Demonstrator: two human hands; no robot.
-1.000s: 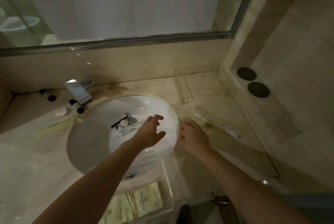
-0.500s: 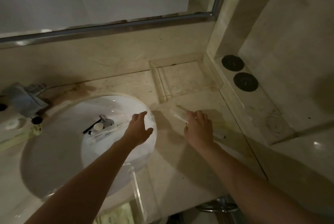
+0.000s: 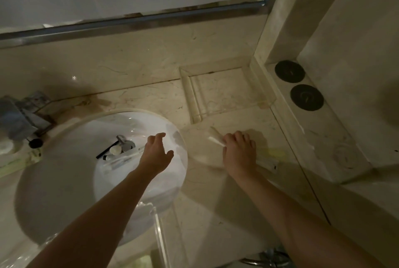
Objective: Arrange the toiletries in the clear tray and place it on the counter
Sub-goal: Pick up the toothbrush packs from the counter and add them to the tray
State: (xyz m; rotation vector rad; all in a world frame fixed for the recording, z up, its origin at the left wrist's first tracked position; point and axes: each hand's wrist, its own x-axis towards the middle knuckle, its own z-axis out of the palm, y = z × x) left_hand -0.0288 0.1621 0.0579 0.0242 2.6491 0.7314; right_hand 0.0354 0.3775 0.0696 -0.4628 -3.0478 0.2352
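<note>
A clear tray (image 3: 195, 99) stands on the marble counter at the back right, against the wall, with nothing in it. My right hand (image 3: 239, 153) lies just in front of it, fingers curled over long white packets (image 3: 216, 139) that lie flat on the counter. My left hand (image 3: 156, 155) hovers open over the right side of the white sink (image 3: 64, 181), holding nothing. Several small toiletries (image 3: 121, 153) lie in the basin by the drain: a black stick, a white cap and wrapped packets.
A faucet (image 3: 19, 116) is at the far left, with a black-capped bottle (image 3: 35, 142) and a green packet (image 3: 17, 163) beside it. Two black discs (image 3: 289, 71) sit on the right ledge. A second clear tray (image 3: 159, 231) is at the counter's front edge.
My right hand has moved forward and right along the counter and closed over the white packets. The view has shifted right. My left hand stays over the sink.
</note>
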